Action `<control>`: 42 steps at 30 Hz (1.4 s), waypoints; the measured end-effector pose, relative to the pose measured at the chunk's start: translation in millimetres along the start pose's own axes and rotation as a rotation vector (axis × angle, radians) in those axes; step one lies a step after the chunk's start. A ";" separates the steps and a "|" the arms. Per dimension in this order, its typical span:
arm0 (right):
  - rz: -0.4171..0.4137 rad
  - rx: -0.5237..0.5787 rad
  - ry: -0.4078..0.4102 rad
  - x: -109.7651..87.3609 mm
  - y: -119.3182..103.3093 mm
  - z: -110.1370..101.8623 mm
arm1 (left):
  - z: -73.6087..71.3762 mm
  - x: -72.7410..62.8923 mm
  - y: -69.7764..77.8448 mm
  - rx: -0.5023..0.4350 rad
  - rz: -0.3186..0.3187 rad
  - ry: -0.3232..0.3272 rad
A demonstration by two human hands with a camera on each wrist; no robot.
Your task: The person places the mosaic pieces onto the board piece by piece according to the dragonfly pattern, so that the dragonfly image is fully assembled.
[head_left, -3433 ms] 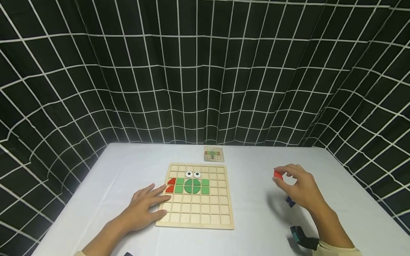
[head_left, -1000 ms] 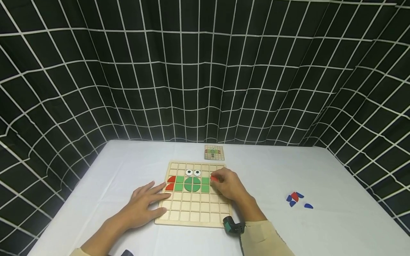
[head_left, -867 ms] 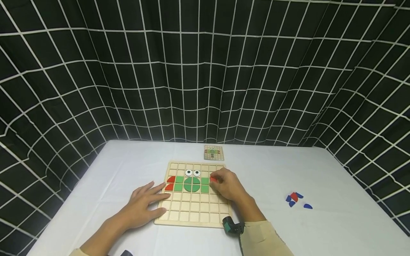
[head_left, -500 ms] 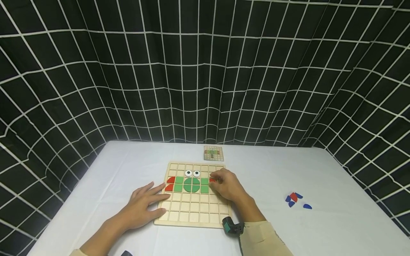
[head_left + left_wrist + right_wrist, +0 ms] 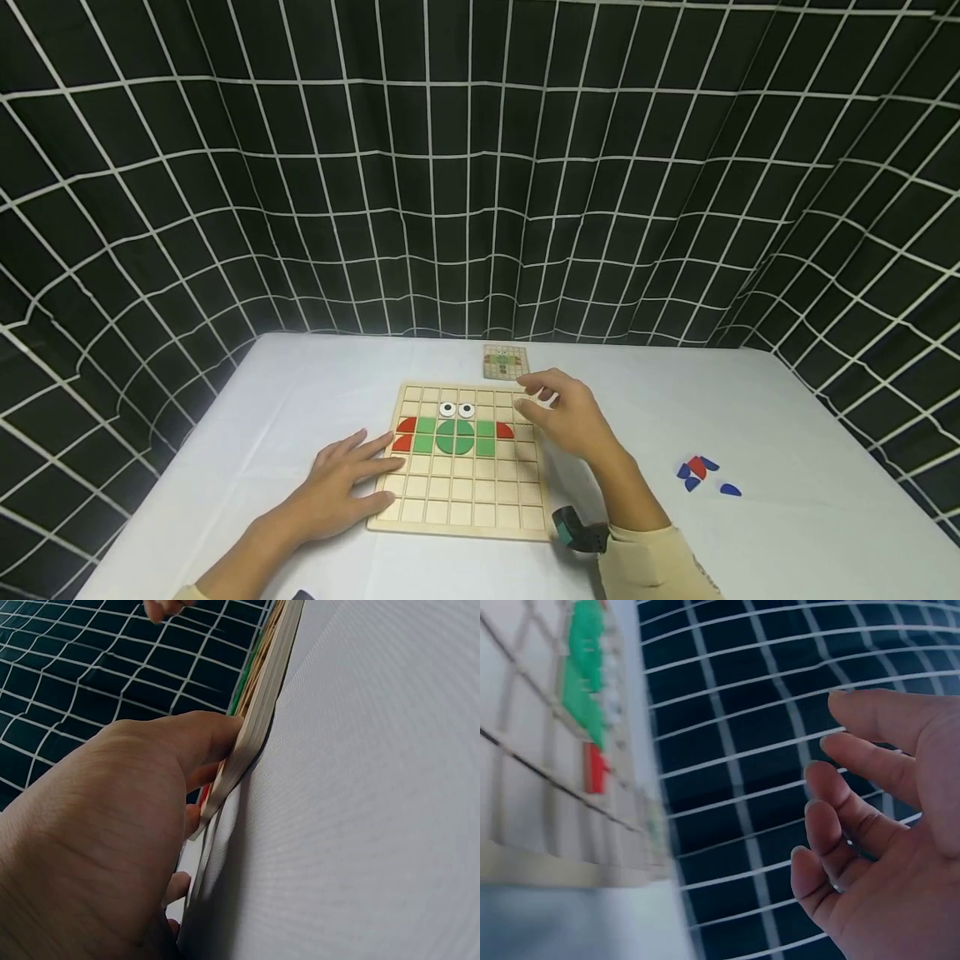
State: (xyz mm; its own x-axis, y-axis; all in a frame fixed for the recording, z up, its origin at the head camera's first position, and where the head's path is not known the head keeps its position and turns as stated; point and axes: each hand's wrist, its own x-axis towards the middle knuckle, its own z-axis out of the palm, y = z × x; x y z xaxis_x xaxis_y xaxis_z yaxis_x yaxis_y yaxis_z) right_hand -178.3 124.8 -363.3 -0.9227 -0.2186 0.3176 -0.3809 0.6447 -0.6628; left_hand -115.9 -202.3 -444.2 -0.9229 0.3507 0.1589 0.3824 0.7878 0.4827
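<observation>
A wooden grid board (image 5: 459, 512) lies on the table. My left hand (image 5: 339, 482) rests on its left edge with fingers spread; in the left wrist view the thumb (image 5: 214, 735) touches the board's side. Over the board's upper right corner, my right hand (image 5: 572, 417) is raised, thumb and fingertips apart, holding nothing. Beneath it a red quarter-circle piece (image 5: 505, 430) sits in a cell, right of the upper green square (image 5: 485, 428). Green quarter pieces form a circle (image 5: 455, 437) under two eye pieces (image 5: 447, 410). Two red pieces (image 5: 403, 442) sit at the left.
Several blue petal-shaped pieces (image 5: 731, 490) and a red quarter piece (image 5: 697, 467) lie on the white table (image 5: 637, 567) at the right. A small picture card (image 5: 506, 362) lies behind the board. A black grid curtain (image 5: 480, 167) surrounds the table.
My right hand brought the red quarter-circle from the right side of the table to the board, let it go in a cell, and lifted up and right. The left hand stays on the edge.
</observation>
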 end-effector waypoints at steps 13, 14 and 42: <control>-0.164 -0.090 0.093 -27.0 -18.7 -72.8 | 1.0 0.4 -0.9 -0.005 0.009 0.009; -0.184 -0.099 0.105 -30.0 -18.7 -76.9 | 0.9 0.0 -1.0 -0.007 0.011 0.010; -0.027 -0.173 0.222 -86.7 79.8 -141.8 | 0.5 0.8 -0.8 -0.004 -0.018 -0.006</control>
State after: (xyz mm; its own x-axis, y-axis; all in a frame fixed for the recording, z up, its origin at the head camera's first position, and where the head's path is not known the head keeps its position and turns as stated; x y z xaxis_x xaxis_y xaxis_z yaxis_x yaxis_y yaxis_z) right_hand -120.3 299.1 -347.6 -0.8694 -0.0837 0.4869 -0.3715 0.7606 -0.5325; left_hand -117.0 -202.3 -444.9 -0.9295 0.3392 0.1446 0.3652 0.7923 0.4888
